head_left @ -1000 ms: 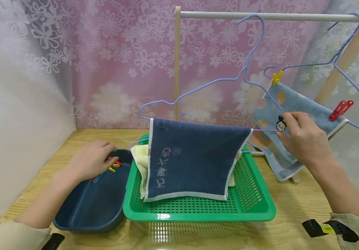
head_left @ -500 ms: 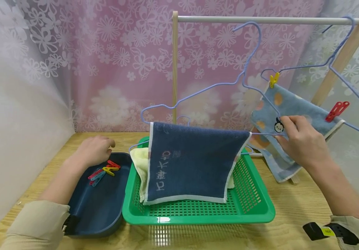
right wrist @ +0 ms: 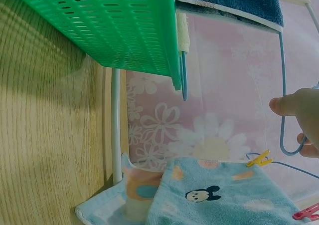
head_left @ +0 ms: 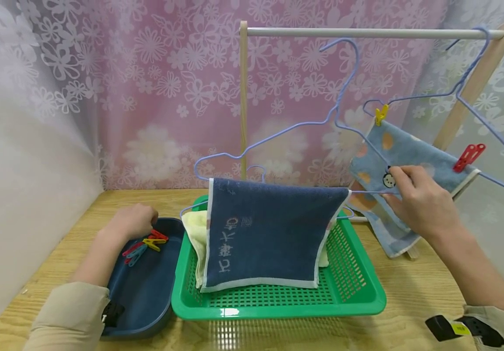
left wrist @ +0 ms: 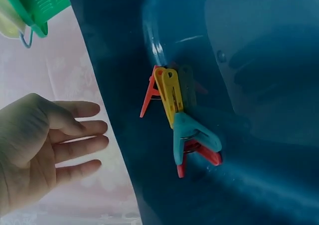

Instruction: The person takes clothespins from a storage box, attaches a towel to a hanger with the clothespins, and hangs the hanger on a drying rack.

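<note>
My right hand (head_left: pixel 423 202) grips the right end of a blue wire hanger (head_left: pixel 337 106). A navy towel (head_left: pixel 274 234) with white edging and printed characters hangs folded over its lower bar. In the right wrist view, thumb and fingers of the right hand (right wrist: pixel 305 116) close round the wire's bend. My left hand (head_left: pixel 132 223) is at the far left rim of a dark blue basin (head_left: pixel 146 297). Seen from the left wrist, the left hand (left wrist: pixel 55 140) has loose fingers with nothing between them. Beside it in the basin lie several clothespins, yellow (left wrist: pixel 170 96), teal (left wrist: pixel 197 132) and red.
Under the towel stands a green basket (head_left: pixel 278 312) with a pale yellow towel (head_left: pixel 195 226) in it. At right, a light blue towel (head_left: pixel 427 156) hangs from another hanger, held by yellow (head_left: pixel 381 115) and red (head_left: pixel 468 157) clothespins. A metal rail (head_left: pixel 375 33) spans the back.
My left hand has drawn back from the clothespins to the basin's far left rim, leaving them uncovered. The right hand keeps its grip on the hanger. The head view has tilted slightly.
</note>
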A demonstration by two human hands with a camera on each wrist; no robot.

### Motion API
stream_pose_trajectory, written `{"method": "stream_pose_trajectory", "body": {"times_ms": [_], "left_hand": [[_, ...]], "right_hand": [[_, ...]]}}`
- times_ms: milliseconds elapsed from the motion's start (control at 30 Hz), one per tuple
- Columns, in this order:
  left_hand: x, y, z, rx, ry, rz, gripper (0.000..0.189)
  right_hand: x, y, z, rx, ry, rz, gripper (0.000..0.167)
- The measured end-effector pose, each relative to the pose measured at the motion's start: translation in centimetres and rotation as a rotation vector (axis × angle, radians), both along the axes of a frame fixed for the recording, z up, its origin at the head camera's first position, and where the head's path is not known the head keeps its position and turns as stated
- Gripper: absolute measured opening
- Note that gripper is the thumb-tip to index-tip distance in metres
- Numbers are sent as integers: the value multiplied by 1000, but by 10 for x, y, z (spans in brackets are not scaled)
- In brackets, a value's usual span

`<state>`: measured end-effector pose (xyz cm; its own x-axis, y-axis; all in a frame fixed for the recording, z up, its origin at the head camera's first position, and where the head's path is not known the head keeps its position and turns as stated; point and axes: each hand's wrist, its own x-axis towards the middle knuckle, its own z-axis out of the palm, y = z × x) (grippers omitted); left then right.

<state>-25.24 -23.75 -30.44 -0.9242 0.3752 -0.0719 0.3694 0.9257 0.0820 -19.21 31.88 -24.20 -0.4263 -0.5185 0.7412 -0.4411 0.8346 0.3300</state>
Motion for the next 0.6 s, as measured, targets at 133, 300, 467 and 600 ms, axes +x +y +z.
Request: {"method": "stream_pose_trajectory", "body": {"times_ms": [133, 300, 467, 600], "left_hand": [[4, 0, -6, -18, -57, 19, 16], [10, 4, -13, -50, -158, 58, 25], [17, 8, -20, -12, -300, 116, 55], [21, 11, -25, 0, -341, 146, 55]], "right_hand": [[-1, -1, -2, -8, 21, 6, 53], [-3, 0, -7, -47, 54, 41, 55], [-3, 1, -9, -48, 53, 41, 53], [-4, -1, -10, -55, 67, 40, 54]]}}
